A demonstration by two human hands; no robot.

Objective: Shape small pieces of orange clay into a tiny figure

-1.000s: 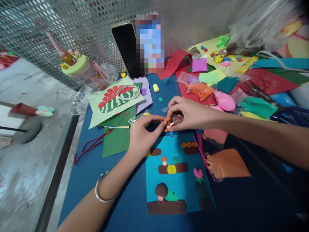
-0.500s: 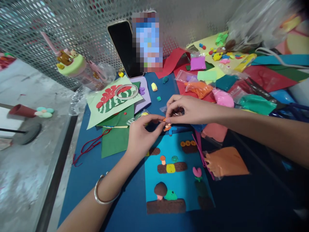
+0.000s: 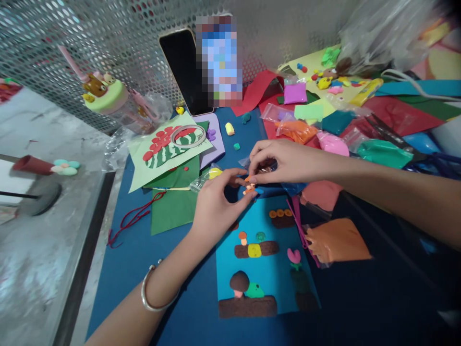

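Had hands nearly together at clay figure, grip unclear, 12 o'clock of card; judged light, soft, dentable, best edge-held.

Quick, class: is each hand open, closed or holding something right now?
Left hand: thumb and fingertips at a small orange-and-blue figure; grip unclear.
Right hand: pinching a small orange piece.

At the far edge of a blue sheet on the worktop, a small orange piece is pinched in the fingers of the right hand. A small figure is touched by the thumb of the left hand. Brown blocks and a pink flower are carried by the sheet. Behind, a dark phone is propped against perforated metal.
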